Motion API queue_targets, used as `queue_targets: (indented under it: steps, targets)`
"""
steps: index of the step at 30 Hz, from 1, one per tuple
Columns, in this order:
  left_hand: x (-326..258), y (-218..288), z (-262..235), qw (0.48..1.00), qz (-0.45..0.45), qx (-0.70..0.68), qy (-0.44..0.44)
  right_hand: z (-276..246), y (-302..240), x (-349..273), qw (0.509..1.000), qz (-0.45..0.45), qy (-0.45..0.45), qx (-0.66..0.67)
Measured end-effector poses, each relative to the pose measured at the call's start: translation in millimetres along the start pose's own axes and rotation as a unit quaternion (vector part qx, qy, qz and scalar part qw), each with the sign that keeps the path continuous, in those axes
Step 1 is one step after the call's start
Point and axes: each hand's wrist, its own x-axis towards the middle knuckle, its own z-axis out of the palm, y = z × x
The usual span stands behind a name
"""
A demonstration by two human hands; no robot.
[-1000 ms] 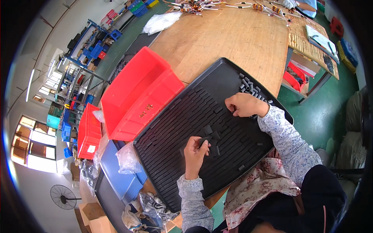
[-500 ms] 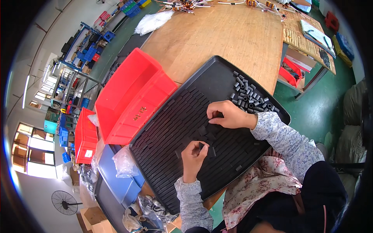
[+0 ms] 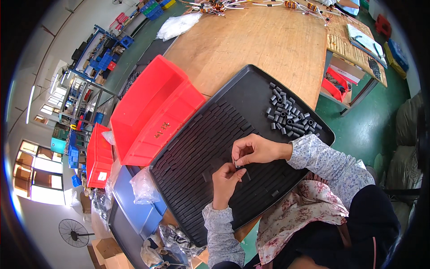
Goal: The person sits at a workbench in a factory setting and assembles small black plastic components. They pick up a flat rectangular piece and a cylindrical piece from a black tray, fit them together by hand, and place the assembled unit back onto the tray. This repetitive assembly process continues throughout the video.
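Note:
Over the middle of a large black tray [image 3: 251,76], my two hands meet with their fingertips together. My left hand [image 3: 225,183] pinches a short black tube [image 3: 238,166], of which only a small dark end shows between the fingers. My right hand [image 3: 257,150] is closed in a pinch at that tube's upper end; what it holds there is too small and hidden to make out. Rows of flat-lying black pieces fill much of the tray, and a few lie loose near my hands. A heap of loose black tubes [image 3: 291,112] lies in the tray's far right part.
A red bin [image 3: 156,125] stands against the tray's left side, with another red bin [image 3: 99,157] beyond it. A clear plastic bag [image 3: 144,187] rests on a blue container [image 3: 127,197] at the left. The wooden table [image 3: 251,40] stretches away, with wired coils [image 3: 215,6] at its far end.
My right hand has moved nearer and slightly left, from above the tray's rows to my left hand's fingertips. My left hand has stayed nearly in place with the tube.

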Motion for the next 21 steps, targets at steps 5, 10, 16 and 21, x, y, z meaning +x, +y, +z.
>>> queue_targets:
  steps: [5,10,16,21]
  targets:
    - [-1,1,-1,1.0,0.0,-0.026,-0.006,-4,-11,-2,0.989,-0.017,-0.005,-0.149]
    - [-1,3,-2,0.999,0.004,-0.041,-0.006,-3,-17,0,0.936,-0.158,-0.001,-0.313]
    - [0,3,-2,1.0,0.004,-0.026,0.001,-4,-17,0,0.936,-0.156,0.004,-0.315]
    - [2,7,-1,0.968,0.187,0.14,0.094,-18,-12,8,0.959,-0.125,0.088,-0.24]
